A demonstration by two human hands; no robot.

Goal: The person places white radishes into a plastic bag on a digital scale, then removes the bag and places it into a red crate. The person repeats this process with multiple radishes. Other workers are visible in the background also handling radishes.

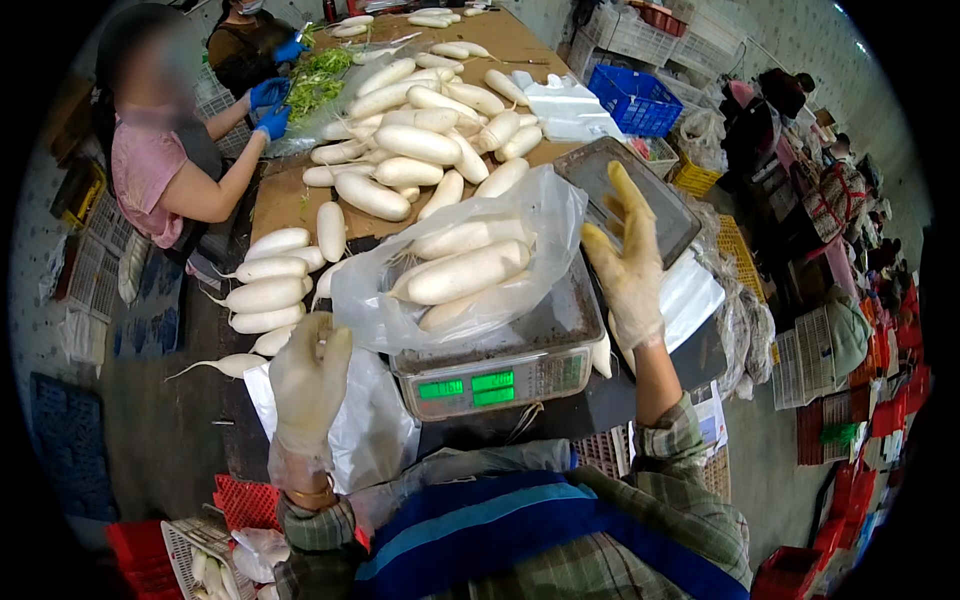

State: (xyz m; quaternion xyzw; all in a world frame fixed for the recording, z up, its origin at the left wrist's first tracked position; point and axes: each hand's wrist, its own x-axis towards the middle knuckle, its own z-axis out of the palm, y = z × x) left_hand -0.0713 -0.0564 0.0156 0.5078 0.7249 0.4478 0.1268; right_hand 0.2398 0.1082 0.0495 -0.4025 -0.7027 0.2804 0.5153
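A clear plastic bag point(367, 307) of white radishes point(469, 271) lies on the pan of a digital scale point(495, 386) with lit green displays. My right hand point(626, 270), in a pale glove, is open to the right of the bag, fingers spread and holding nothing. My left hand point(307, 375), also gloved, has curled fingers by the bag's left edge. Whether it pinches the plastic is unclear. Under and beside that hand lies a white plastic bag point(371, 420). Left of the scale are several loose white radishes point(266, 295).
A large heap of radishes point(420, 142) covers the middle of the table point(281, 206). A second scale pan point(637, 195) and stacked plastic bags point(570, 109) are at right. A blue-gloved co-worker point(157, 165) stands at left by leafy greens point(319, 86). A blue crate point(634, 97) stands beyond.
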